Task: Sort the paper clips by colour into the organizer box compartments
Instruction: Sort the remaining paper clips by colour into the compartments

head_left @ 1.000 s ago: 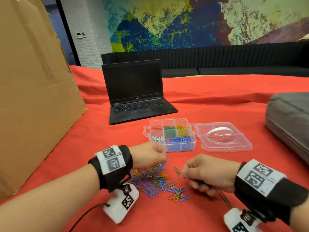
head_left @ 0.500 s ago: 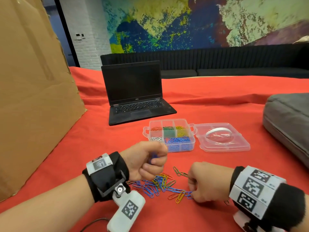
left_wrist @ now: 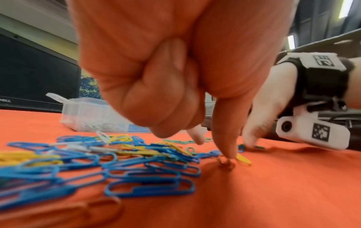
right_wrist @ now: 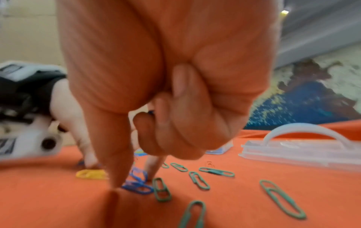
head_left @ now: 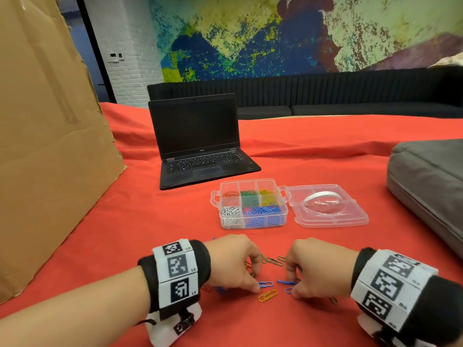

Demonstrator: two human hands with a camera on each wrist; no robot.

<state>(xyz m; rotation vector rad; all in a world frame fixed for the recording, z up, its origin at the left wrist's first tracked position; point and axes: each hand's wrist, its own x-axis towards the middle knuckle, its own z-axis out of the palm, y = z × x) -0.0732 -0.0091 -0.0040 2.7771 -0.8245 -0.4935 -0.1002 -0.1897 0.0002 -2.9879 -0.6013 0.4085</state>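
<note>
**Both hands down among the loose clips, going after blue**

Both hands are low over the red cloth-covered table (head_left: 325, 151), knuckles up. The left hand (head_left: 231, 264) has its outer fingers curled into the palm, and the thumb and forefinger are down at the cloth beside a blue paper clip (head_left: 265, 283); the left wrist view shows a fingertip (left_wrist: 227, 152) pressing on a small orange clip (left_wrist: 226, 164), so what it has actually pinched I cannot tell. The right hand (head_left: 317, 267) reaches thumb and forefinger down to a couple of blue clips (right_wrist: 136, 183), and something blue peeks from its curled fingers, probably clips already gathered.

The clear plastic organizer box (head_left: 251, 204) sits open beyond the hands, with red, green and yellow clips in the back row, white front left and blue across the front. Its clear lid (head_left: 328, 209) lies open to the right.

To do this well: slide each clip a little on the cloth to lift an end, then pinch it. Keep to one colour per handful. The yellow clip (head_left: 267, 295) lies just beside the blue ones, and the green clips (right_wrist: 199, 179) are scattered near the right hand; clips hook together easily, so check for strays before dropping blue into the front compartment.
</note>
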